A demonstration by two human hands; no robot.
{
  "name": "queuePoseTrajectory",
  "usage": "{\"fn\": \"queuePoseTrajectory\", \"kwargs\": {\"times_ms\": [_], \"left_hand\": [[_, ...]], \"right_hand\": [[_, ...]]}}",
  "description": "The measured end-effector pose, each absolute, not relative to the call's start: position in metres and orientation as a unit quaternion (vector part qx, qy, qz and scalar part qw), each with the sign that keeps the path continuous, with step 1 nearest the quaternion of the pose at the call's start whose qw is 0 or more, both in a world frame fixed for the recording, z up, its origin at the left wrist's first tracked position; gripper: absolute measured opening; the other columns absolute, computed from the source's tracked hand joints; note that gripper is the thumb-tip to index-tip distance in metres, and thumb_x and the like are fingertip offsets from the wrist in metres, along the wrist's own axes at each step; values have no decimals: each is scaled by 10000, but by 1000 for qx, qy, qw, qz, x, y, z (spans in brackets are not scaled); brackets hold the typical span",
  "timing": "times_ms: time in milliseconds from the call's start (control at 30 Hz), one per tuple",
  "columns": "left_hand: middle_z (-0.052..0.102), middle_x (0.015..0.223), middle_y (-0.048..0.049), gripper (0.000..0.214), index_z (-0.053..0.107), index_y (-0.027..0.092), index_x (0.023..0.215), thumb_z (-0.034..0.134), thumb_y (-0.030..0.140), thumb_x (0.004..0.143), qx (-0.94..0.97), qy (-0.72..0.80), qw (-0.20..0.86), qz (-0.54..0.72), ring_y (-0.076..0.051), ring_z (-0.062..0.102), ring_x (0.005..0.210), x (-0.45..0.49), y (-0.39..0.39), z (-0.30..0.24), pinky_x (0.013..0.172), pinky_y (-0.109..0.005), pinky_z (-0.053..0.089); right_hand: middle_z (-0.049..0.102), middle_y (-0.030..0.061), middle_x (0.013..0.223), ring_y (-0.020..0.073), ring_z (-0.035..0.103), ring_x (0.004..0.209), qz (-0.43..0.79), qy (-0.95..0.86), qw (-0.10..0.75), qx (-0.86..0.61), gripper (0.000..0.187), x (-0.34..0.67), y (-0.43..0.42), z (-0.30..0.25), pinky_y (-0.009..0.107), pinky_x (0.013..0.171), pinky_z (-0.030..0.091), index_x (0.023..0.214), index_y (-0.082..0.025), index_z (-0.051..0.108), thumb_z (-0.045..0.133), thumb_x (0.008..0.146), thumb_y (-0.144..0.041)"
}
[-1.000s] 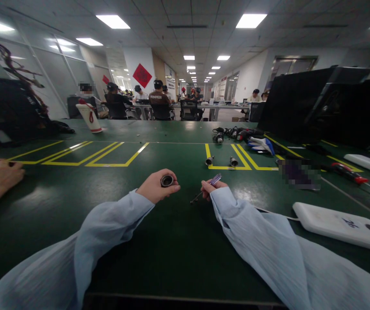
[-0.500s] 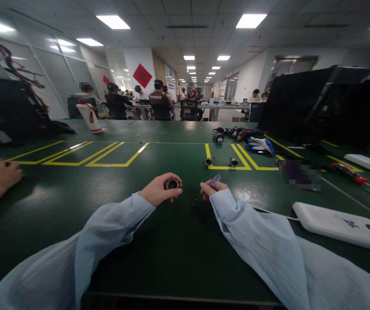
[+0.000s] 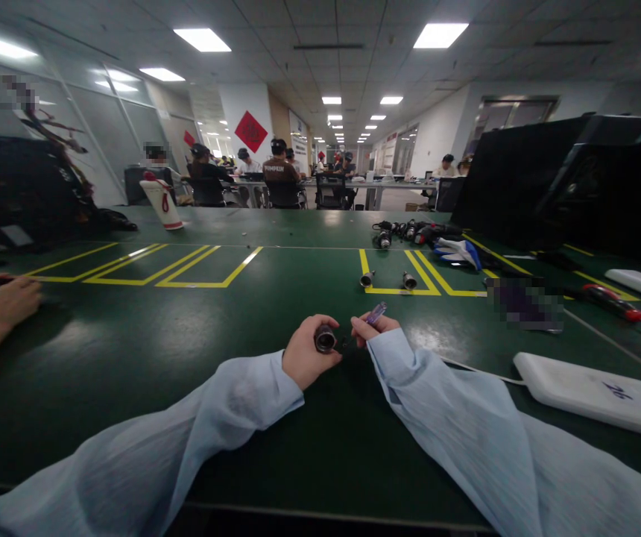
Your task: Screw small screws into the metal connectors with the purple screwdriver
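My left hand (image 3: 305, 352) is closed round a dark metal cylindrical part (image 3: 325, 339), whose round hollow end faces me. A short gap to the right, my right hand (image 3: 370, 330) pinches a small screwdriver with a clear purple handle (image 3: 377, 312). The handle points up and right; its thin shaft is hard to make out. A tiny dark piece (image 3: 344, 344) shows between the two hands, too small to name. Two similar metal fittings, a left one (image 3: 366, 280) and a right one (image 3: 408, 281), lie beyond my hands by the yellow tape.
A green table (image 3: 276, 440) carries yellow tape outlines. At right are a white power bank (image 3: 594, 391) with a cable, a red-black screwdriver (image 3: 614, 302), and blue-white gloves (image 3: 460, 252). A white cup (image 3: 162, 203) stands far left. Another person's hands (image 3: 1, 306) work at left.
My left hand has moved right and slightly down with the metal part, closer to my right hand. My right hand still holds the purple screwdriver; its shaft shows less than before.
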State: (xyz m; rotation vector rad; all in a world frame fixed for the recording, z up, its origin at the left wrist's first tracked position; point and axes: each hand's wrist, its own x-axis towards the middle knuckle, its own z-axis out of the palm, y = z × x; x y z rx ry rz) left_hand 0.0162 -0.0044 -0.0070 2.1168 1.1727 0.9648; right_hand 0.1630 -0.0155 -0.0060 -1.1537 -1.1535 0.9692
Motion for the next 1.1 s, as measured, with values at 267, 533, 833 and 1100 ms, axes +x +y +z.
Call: {"fn": "queuePoseTrajectory", "kwargs": {"times_ms": [267, 533, 833, 1100], "left_hand": [[548, 861, -48, 326, 532, 140, 856, 594, 69, 544, 796, 454, 180, 358, -190, 543, 822, 25, -10, -3, 725, -354, 463], [543, 844, -28, 342, 545, 149, 836, 570, 16, 522, 785, 459, 199, 365, -181, 541, 818, 26, -10, -5, 746, -333, 448], [545, 863, -30, 349, 533, 157, 862, 601, 52, 536, 780, 450, 234, 368, -191, 562, 816, 23, -4, -13, 749, -357, 457], [568, 846, -28, 352, 525, 157, 855, 581, 32, 530, 784, 432, 244, 373, -194, 573, 809, 25, -5, -11, 751, -353, 457]], "right_hand": [[454, -43, 361, 60, 364, 331, 413, -489, 597, -484, 265, 162, -15, -7, 210, 373, 283, 495, -159, 537, 597, 614, -388], [441, -51, 341, 57, 363, 322, 419, -447, 629, -478, 267, 167, -9, -11, 203, 368, 266, 488, -157, 524, 606, 600, -385], [434, -54, 324, 53, 336, 303, 421, -454, 620, -482, 261, 165, -11, -10, 202, 356, 239, 479, -158, 527, 602, 598, -377], [434, -53, 314, 48, 335, 295, 434, -446, 617, -482, 251, 162, -13, -7, 200, 356, 241, 463, -154, 528, 608, 579, -363]]}}
